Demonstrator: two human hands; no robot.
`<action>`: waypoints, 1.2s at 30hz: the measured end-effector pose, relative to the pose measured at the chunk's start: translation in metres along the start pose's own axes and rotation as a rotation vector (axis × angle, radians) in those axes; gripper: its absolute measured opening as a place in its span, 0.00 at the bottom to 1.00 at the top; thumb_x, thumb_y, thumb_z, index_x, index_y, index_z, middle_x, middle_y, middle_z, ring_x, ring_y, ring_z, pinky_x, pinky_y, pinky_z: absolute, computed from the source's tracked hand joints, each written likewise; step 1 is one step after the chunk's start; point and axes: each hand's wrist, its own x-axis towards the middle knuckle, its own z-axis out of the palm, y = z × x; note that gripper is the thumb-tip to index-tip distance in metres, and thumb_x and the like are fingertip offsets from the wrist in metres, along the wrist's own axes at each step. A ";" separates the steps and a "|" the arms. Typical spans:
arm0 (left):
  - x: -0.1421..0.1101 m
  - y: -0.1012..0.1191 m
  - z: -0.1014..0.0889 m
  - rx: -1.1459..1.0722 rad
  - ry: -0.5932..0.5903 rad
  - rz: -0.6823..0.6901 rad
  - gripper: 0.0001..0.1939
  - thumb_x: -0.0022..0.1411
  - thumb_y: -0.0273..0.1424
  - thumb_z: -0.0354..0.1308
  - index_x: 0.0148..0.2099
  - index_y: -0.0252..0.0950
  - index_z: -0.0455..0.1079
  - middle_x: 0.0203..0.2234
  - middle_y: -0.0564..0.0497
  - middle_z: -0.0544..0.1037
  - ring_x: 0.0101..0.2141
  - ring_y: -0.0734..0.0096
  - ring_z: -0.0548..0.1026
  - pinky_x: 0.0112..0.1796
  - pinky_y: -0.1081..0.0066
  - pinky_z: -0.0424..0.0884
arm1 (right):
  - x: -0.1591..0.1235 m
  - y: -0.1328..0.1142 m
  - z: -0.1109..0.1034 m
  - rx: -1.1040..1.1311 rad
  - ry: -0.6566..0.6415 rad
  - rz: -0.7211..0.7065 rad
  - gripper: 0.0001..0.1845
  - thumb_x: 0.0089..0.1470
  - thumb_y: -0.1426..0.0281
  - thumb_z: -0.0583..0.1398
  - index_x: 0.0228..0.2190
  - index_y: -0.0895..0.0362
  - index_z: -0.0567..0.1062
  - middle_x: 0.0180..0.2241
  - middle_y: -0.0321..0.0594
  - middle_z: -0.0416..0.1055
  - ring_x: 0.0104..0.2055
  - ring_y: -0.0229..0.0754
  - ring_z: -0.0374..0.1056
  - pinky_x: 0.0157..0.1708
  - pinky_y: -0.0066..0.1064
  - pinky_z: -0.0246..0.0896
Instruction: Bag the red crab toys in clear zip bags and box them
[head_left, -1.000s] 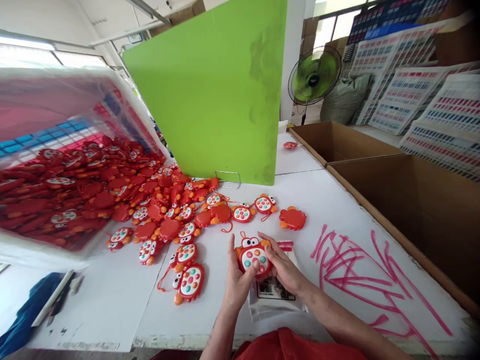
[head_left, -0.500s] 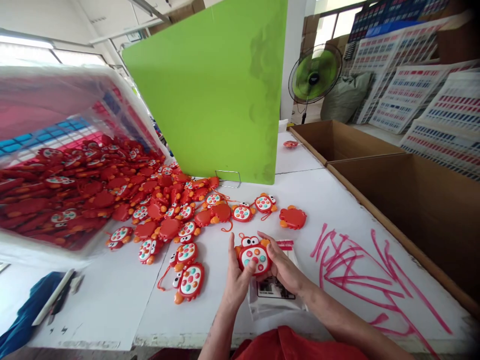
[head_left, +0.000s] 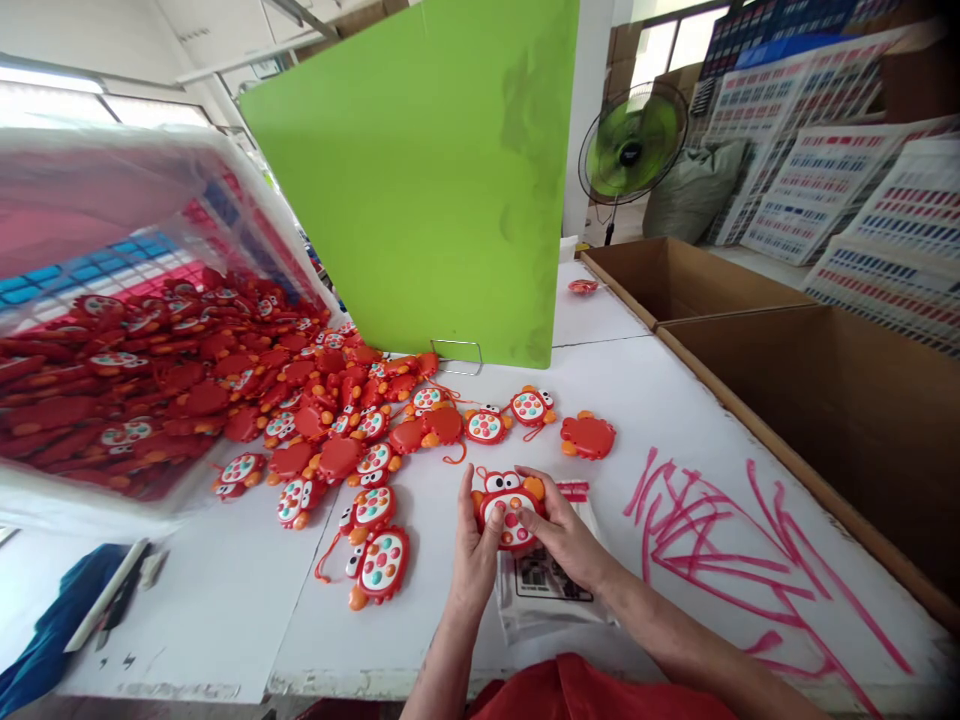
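Observation:
Both my hands grip one red crab-shaped toy [head_left: 504, 497] with coloured buttons and white eyes, face up, just above the white table [head_left: 675, 420]. My left hand [head_left: 474, 560] wraps its left side, thumb pressing on the buttons. My right hand [head_left: 564, 532] holds the right side, thumb also on the face. Under my hands lies a clear plastic bag [head_left: 547, 598] with a printed black label.
A tipped clear bin [head_left: 97, 200] spills several red crab toys [head_left: 330, 420] across the table's left. A green board [head_left: 420, 180] stands behind. Open cardboard boxes [head_left: 810, 400] line the right edge. Pink marker scribbles [head_left: 712, 540] cover the table at right. A fan [head_left: 631, 146] stands behind.
My thumbs have shifted further over the toy's button face, and the toy sits slightly higher in my hands. Nothing else moved.

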 end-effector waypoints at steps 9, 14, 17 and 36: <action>-0.003 0.001 0.001 -0.136 -0.064 -0.090 0.38 0.63 0.46 0.57 0.69 0.48 0.46 0.61 0.47 0.65 0.55 0.58 0.69 0.54 0.60 0.67 | 0.003 -0.003 -0.005 -0.015 -0.032 0.013 0.26 0.55 0.60 0.65 0.52 0.50 0.64 0.50 0.41 0.68 0.50 0.47 0.68 0.50 0.38 0.67; 0.000 0.001 -0.001 -0.119 -0.031 -0.078 0.36 0.62 0.46 0.58 0.68 0.46 0.50 0.59 0.46 0.67 0.53 0.59 0.71 0.53 0.62 0.69 | 0.000 -0.002 -0.005 0.060 -0.076 0.135 0.33 0.57 0.55 0.63 0.59 0.45 0.57 0.56 0.44 0.63 0.48 0.49 0.70 0.39 0.40 0.72; -0.002 0.006 -0.004 -0.123 -0.074 -0.063 0.34 0.65 0.49 0.52 0.68 0.45 0.49 0.61 0.46 0.65 0.57 0.58 0.67 0.55 0.61 0.66 | 0.001 0.000 -0.004 0.052 -0.031 0.042 0.29 0.56 0.60 0.64 0.56 0.47 0.61 0.54 0.41 0.66 0.51 0.47 0.68 0.48 0.39 0.68; -0.004 0.019 -0.014 -0.057 -0.037 -0.052 0.42 0.55 0.41 0.66 0.66 0.42 0.51 0.51 0.45 0.74 0.46 0.59 0.76 0.47 0.63 0.74 | -0.005 0.002 -0.005 -0.148 -0.076 0.048 0.35 0.58 0.52 0.61 0.61 0.46 0.57 0.52 0.41 0.66 0.51 0.47 0.67 0.48 0.40 0.67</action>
